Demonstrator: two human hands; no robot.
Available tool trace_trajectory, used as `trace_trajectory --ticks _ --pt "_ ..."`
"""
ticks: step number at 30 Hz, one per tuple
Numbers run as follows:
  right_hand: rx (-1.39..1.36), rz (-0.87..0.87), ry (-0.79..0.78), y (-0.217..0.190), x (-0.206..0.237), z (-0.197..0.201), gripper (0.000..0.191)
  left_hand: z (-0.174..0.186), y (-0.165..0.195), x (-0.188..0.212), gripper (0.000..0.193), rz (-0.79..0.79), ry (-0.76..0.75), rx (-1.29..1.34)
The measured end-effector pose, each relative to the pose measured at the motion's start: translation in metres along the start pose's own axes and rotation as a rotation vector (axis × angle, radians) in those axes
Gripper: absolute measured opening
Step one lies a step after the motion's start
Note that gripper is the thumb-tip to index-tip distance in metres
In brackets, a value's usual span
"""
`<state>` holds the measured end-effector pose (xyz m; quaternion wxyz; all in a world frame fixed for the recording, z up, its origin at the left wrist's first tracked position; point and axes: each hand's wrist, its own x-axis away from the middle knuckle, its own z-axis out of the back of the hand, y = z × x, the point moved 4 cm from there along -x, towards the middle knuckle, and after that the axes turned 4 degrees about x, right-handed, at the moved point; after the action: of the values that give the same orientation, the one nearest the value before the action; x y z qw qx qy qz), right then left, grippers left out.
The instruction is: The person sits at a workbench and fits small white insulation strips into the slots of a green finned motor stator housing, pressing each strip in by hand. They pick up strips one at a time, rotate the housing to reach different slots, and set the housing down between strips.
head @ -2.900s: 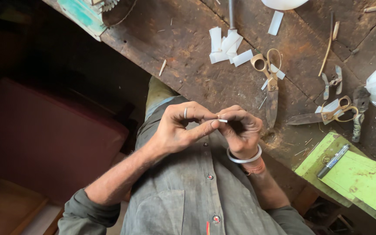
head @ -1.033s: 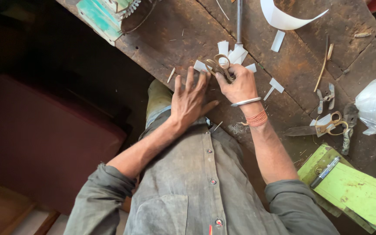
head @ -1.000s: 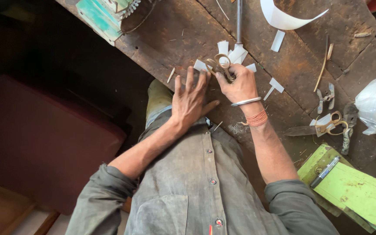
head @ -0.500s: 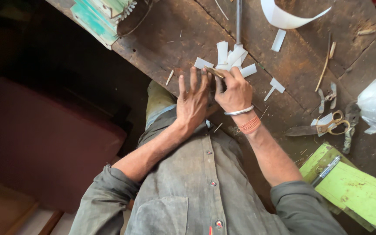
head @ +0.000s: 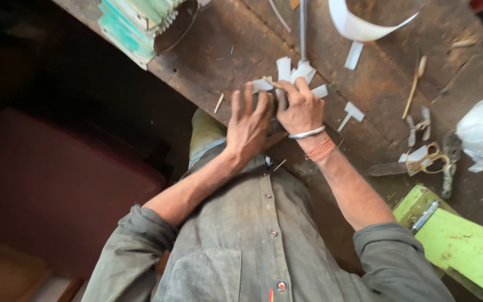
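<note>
In the head view, the left hand (head: 250,126) is lying flat with fingers spread on the dark scarred wooden bench (head: 225,50), near its front edge. The right hand (head: 300,109) is sitting just beside it, fingers curled down onto a cluster of small white cut strips (head: 303,71). Whether it is pinching one of them cannot be told; the hands are hiding what lies beneath. The strips are fanning out toward the far edge, long axes pointing away from the person. Brass-handled scissors (head: 420,164) are lying toward the right edge, blades pointing left.
</note>
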<state>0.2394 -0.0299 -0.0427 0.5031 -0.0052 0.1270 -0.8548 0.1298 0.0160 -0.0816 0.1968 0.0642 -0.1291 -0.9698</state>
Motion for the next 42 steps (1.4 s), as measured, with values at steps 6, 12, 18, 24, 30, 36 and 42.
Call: trace_trajectory --ticks 6,12,18,24,30,36,42 --pt "0.013 0.173 -0.052 0.005 -0.019 0.005 0.023 0.002 -0.007 -0.016 0.105 0.050 0.077 0.087" --pt "0.067 0.306 -0.027 0.005 -0.028 0.008 0.029 -0.003 -0.004 -0.020 0.108 0.053 0.077 -0.024" --pt "0.046 0.333 -0.010 -0.003 -0.036 0.014 0.031 0.000 -0.007 -0.023 0.110 0.032 0.043 0.076" --pt "0.057 0.241 0.032 -0.016 -0.053 0.016 0.021 0.010 -0.013 -0.029 0.111 -0.004 0.011 0.190" --pt "-0.154 0.030 0.031 -0.010 -0.069 0.021 0.019 0.017 -0.014 -0.046 0.099 -0.038 0.084 0.087" --pt "-0.307 -0.170 -0.047 0.005 -0.056 0.026 0.022 0.016 -0.010 -0.038 0.091 0.030 0.226 0.037" --pt "-0.245 -0.166 -0.033 0.001 -0.048 0.016 0.025 0.011 -0.010 -0.036 0.086 0.031 0.255 0.026"
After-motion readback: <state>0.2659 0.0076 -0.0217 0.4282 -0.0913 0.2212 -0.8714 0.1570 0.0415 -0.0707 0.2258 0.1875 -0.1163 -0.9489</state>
